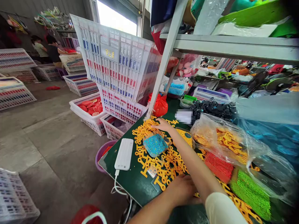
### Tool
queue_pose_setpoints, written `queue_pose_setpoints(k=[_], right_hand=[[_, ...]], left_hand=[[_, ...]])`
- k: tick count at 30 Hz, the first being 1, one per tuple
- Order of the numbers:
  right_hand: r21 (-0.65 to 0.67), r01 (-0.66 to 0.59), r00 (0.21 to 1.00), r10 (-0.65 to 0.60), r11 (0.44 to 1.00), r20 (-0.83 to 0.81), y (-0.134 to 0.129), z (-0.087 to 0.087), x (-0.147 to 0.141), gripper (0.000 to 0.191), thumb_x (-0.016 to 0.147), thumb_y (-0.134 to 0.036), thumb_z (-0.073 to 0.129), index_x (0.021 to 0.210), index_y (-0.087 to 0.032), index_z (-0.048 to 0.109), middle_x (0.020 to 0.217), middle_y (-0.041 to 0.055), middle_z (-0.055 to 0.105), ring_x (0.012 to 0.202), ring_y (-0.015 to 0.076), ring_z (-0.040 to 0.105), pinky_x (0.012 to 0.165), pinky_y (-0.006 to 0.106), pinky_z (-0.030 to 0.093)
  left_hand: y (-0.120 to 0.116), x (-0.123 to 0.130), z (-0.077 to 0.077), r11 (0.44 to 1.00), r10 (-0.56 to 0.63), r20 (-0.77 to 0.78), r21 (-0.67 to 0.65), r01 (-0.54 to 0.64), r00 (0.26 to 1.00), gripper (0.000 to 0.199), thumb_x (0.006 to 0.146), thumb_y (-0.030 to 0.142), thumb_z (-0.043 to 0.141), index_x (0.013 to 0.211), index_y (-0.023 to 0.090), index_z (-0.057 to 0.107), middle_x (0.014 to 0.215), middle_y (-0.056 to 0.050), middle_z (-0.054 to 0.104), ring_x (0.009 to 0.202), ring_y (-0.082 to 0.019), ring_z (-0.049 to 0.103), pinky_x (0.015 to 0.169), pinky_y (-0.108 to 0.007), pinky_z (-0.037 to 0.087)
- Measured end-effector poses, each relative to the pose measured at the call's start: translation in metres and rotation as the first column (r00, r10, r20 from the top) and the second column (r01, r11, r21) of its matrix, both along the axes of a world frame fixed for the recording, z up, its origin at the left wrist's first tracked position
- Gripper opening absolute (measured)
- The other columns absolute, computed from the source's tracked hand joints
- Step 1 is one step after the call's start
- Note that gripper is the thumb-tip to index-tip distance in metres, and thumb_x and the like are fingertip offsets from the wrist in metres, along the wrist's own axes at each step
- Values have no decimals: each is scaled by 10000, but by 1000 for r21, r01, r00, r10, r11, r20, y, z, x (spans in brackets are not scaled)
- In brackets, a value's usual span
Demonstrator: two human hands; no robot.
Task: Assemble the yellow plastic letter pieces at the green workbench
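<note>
My right hand (163, 125) stretches out to a heap of yellow-orange plastic pieces (149, 124) at the far left corner of the table. Its fingers are apart at the heap, and I see nothing held between them. My left hand (182, 189) is low over the near part of the table, beside more scattered pieces; its fingers are mostly hidden. Just in front of the right hand, a clear tray of blue beads (156, 144) stands among the pieces. Behind the right forearm is a tray of yellow beads (185, 138).
A white power bank (124, 154) with a cable lies at the table's left edge. Red beads (219, 166), green beads (252, 193) and a clear bag of orange pieces (229, 143) are on the right. A shelf post (167, 59) and stacked white crates (119, 62) rise beyond.
</note>
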State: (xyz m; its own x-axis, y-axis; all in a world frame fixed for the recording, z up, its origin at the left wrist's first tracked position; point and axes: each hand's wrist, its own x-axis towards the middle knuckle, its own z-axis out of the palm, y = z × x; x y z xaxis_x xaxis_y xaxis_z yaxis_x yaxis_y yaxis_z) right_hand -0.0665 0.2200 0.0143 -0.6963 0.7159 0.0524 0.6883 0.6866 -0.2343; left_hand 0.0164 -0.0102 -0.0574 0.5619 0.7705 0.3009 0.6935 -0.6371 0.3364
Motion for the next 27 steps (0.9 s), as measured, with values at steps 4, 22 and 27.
queue_pose_setpoints(k=[4, 22, 27], right_hand=[[-81, 53, 994, -45, 995, 104, 26, -28, -25, 911, 586, -724, 745, 1275, -157, 558, 1297, 198, 549, 1167, 346, 548, 908, 419, 442], [-78, -6, 998, 10, 997, 54, 62, -65, 6, 337, 945, -359, 583, 1227, -175, 565, 1234, 88, 584, 1037, 214, 610, 873, 424, 536], [-36, -29, 998, 27, 999, -58, 60, -64, 20, 345, 941, -363, 589, 1224, -167, 564, 1218, 85, 589, 1027, 213, 614, 865, 426, 539]], left_hand=[[3, 3, -7, 999, 12, 11, -40, -11, 1000, 513, 912, 450, 581, 1325, 152, 515, 1310, -99, 632, 1246, -240, 547, 985, -324, 458], [2, 4, -2, 998, 23, -69, -53, -27, 997, 447, 891, 531, 575, 1111, 146, 628, 1076, -73, 732, 1045, -217, 649, 820, -306, 492], [2, 3, -5, 998, 11, -77, 62, -6, 997, 357, 894, 517, 575, 886, 170, 658, 796, -24, 715, 815, -179, 648, 655, -296, 419]])
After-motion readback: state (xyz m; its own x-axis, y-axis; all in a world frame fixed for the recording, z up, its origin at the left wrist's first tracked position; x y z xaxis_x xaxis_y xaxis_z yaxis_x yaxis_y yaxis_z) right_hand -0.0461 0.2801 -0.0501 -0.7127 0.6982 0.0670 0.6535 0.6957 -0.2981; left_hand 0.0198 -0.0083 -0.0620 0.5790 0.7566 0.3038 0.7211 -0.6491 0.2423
